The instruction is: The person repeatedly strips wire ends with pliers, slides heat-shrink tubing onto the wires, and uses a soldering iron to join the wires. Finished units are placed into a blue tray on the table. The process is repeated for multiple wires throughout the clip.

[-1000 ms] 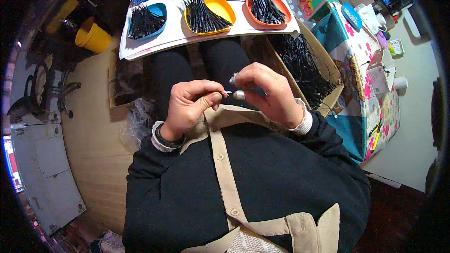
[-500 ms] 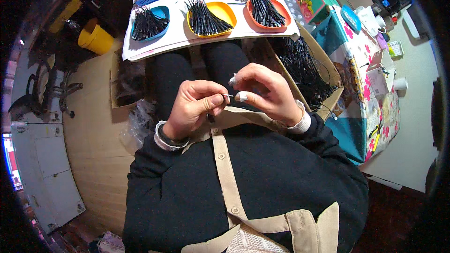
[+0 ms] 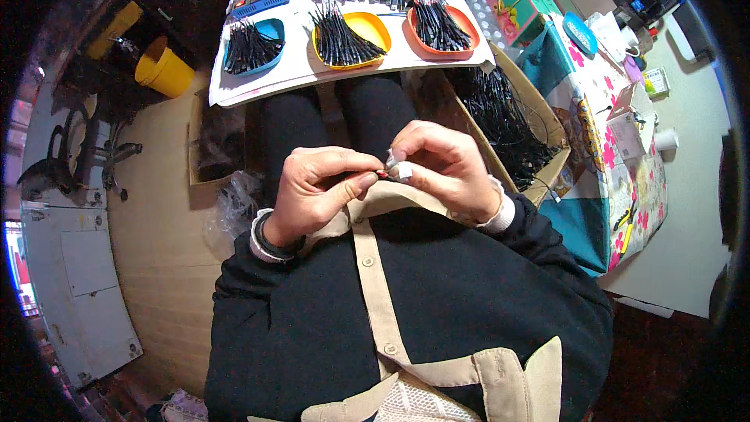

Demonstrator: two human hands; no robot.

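Note:
In front of my belly my two hands meet at the fingertips. My left hand is closed, its thumb and forefinger pinching a short black cable whose end shows a bit of red wire. My right hand, with white tape round the thumb and forefinger tips, is pinched at the wire end just beside the left fingertips. Most of the cable is hidden by the fingers, and the exact wire tip is too small to make out.
Blue, yellow and orange trays of black cables stand along the near edge of the white table. More cables pile up behind them. A cardboard box of cables sits at right, beside a flower-patterned cloth.
My right thumb and forefinger have closed and moved left onto the wire end. My left hand has dropped slightly and still pinches the cable.

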